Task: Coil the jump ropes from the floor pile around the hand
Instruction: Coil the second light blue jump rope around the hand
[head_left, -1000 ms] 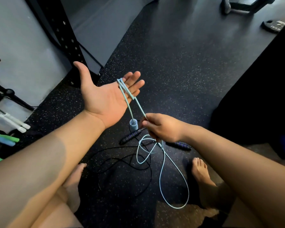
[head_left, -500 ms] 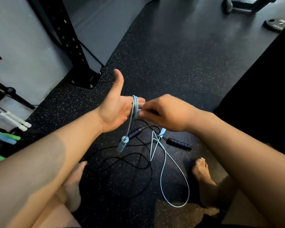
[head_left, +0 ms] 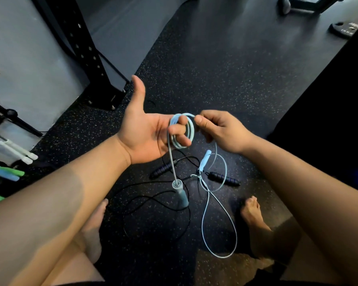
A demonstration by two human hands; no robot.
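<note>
A light blue jump rope (head_left: 189, 131) is looped several times around the fingers of my left hand (head_left: 147, 135), whose thumb points up and whose fingers curl through the coil. My right hand (head_left: 219, 131) pinches the rope at the top of the coil. One light blue handle (head_left: 180, 193) hangs below my left hand; the other handle (head_left: 204, 162) lies on the floor with the rest of the cord in a loose loop (head_left: 219, 223). A black jump rope (head_left: 153, 205) with dark handles (head_left: 223, 178) lies on the floor underneath.
A black perforated rack post (head_left: 85, 52) stands at the left by a grey wall. White and green handles (head_left: 8, 162) lie at the far left. My bare feet (head_left: 252, 211) flank the pile. A weight plate (head_left: 345, 27) lies at the far right.
My right hand has carried the blue cord around my left fingers again, adding a loop to the coil. The hanging handle has dropped lower and the loose cord on the floor has shortened.
</note>
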